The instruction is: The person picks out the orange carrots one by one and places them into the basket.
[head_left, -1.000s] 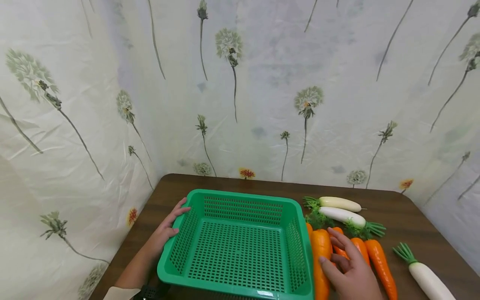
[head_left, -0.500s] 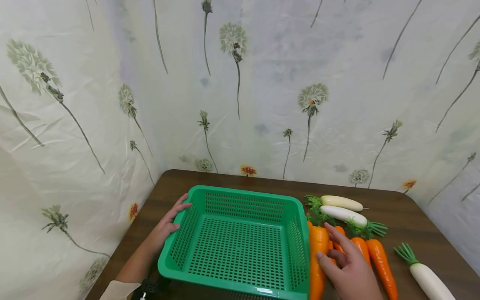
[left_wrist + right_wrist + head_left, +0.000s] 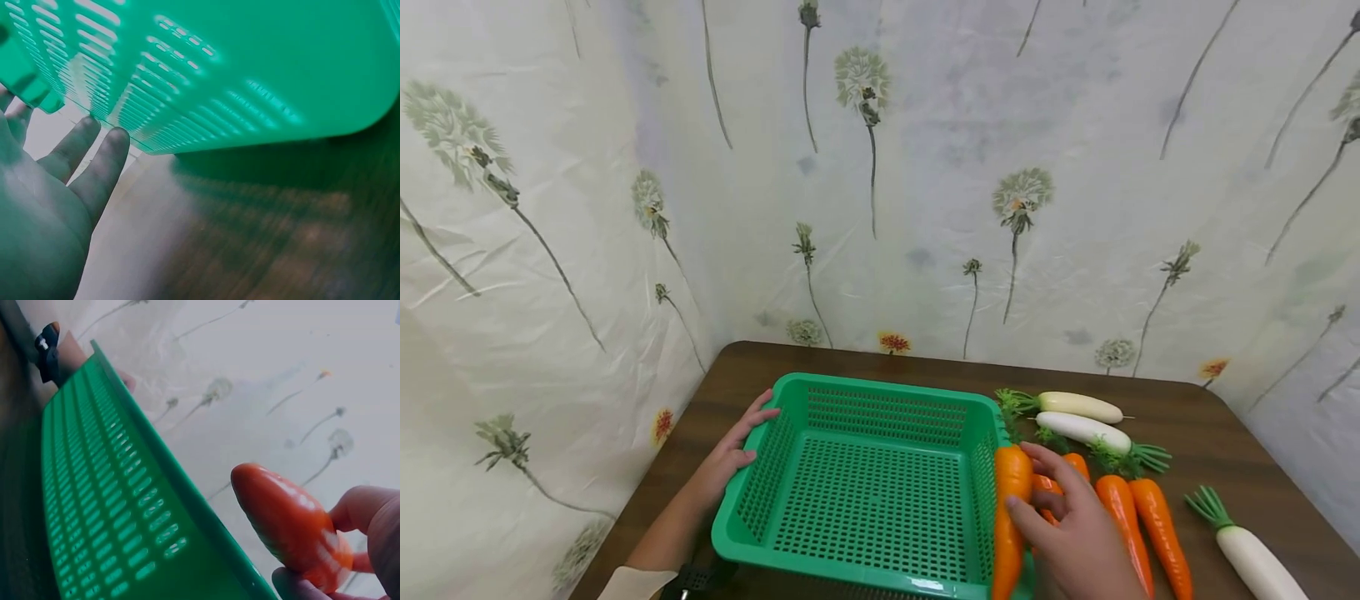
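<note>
My right hand [image 3: 1071, 525] pinches an orange carrot [image 3: 1012, 508] between thumb and fingers, over the right rim of a green plastic basket [image 3: 752, 546]. In the right wrist view the carrot [image 3: 290, 519] is lifted beside the basket's perforated wall [image 3: 106, 481], its blunt end pointing away from the hand. My left hand [image 3: 730, 458] rests against the basket's left side, fingertips at the rim. Fairly straight fingers [image 3: 103, 165] lie along the outer wall in the left wrist view. Nothing lies inside the basket.
Several more carrots [image 3: 1161, 533] lie right of the basket, partly behind the right hand. Two white radishes [image 3: 1086, 429] with green tops lie behind them, and another radish [image 3: 1258, 562] sits at the far right. A flower-patterned curtain [image 3: 925, 208] hangs behind the brown table [image 3: 1217, 450].
My right hand has taken hold of the nearest carrot and raised it leftward, from beside the basket to over its right rim. The left hand has stayed at the basket's left side.
</note>
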Demonstrator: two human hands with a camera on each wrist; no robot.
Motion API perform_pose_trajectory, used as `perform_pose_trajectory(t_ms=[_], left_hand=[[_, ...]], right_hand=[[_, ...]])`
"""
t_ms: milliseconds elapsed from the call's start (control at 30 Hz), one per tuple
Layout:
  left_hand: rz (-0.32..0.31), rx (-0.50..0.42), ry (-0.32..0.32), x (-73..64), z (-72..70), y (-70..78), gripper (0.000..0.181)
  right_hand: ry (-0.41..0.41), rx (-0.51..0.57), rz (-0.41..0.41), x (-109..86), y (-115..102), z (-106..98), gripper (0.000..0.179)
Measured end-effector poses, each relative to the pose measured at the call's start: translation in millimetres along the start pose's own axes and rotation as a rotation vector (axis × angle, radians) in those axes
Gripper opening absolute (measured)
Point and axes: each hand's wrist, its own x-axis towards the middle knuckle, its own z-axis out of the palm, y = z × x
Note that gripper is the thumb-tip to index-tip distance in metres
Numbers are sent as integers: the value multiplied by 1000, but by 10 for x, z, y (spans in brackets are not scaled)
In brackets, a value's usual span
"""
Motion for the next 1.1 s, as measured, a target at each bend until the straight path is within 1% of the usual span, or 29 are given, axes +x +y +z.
perform_pose_trajectory(t_ms=[100, 300, 433, 533, 733, 833, 967, 1100], left_hand=[[2, 2, 0, 2, 9, -18, 57], [-32, 10, 8, -22, 28, 2, 59], [-38, 8, 12, -7, 25, 27, 59], [-42, 8, 10, -5, 24, 45, 59], [-27, 3, 1, 0, 3, 32, 58], [-36, 1, 9, -14, -11, 25, 59], [-42, 4, 14, -35, -18, 19, 58], [-33, 8, 6, -8, -2, 18, 57]], right_hand=[[-4, 10, 8, -6, -21, 3, 74], [-24, 4, 11, 50, -41, 41, 73], [-46, 35, 5, 96, -49, 71, 72], [-44, 16, 8, 116, -75, 101, 71], [-39, -46, -5, 146, -170, 157, 69], [-44, -49, -21, 176, -224, 188, 69], [-50, -45, -21, 214, -272, 225, 69], [-64, -31, -9, 254, -295, 241, 70]])
